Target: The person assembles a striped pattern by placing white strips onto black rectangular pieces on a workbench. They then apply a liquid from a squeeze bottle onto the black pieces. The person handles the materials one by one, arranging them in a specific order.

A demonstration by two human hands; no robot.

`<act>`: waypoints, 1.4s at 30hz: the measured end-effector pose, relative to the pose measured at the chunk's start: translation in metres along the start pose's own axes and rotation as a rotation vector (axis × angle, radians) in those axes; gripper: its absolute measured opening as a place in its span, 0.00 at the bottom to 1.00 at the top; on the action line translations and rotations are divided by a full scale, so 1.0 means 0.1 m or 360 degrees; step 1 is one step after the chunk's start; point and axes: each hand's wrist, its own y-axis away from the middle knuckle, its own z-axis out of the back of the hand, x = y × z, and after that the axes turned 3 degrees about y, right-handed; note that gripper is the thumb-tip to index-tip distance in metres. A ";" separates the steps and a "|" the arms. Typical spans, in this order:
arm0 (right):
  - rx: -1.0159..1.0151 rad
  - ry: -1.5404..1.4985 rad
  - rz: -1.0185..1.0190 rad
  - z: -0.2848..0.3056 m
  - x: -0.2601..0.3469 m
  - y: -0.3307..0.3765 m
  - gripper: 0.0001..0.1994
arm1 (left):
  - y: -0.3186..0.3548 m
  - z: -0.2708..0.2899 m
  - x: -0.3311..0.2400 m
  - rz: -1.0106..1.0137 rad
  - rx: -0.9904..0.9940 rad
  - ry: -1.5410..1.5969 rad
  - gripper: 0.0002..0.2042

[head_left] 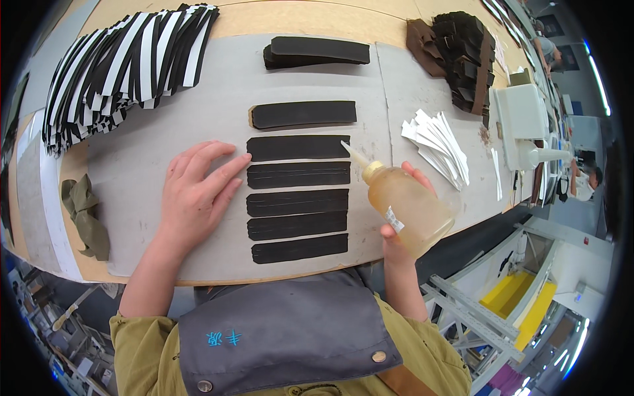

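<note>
My right hand (394, 245) is wrapped round a translucent squeeze bottle (422, 211) with amber-coloured residue and a narrow pale nozzle. The tilted nozzle's tip meets the right end of a black strip (297, 148). At that strip's left end rests the index fingertip of my left hand (198, 188), its fingers stretched out with nothing held. Below lie several more black strips (298, 175) in a column, some with thin lines along their length. Just above sits a small stack of black strips (305, 114) with a tan edge at its left.
A thicker black stack (320, 51) lies farther back. Black and white strips (132, 66) fan out far left, near an olive cloth scrap (84, 218). White strips (439, 145) and a dark brown bundle (465, 59) lie right. A white container (523, 112) stands beyond on the grey table mat (145, 244).
</note>
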 end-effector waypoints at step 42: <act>-0.0004 0.0018 -0.0005 -0.01 0.14 -0.03 0.60 | 0.03 -0.01 0.04 0.0044 -0.0065 0.0228 0.16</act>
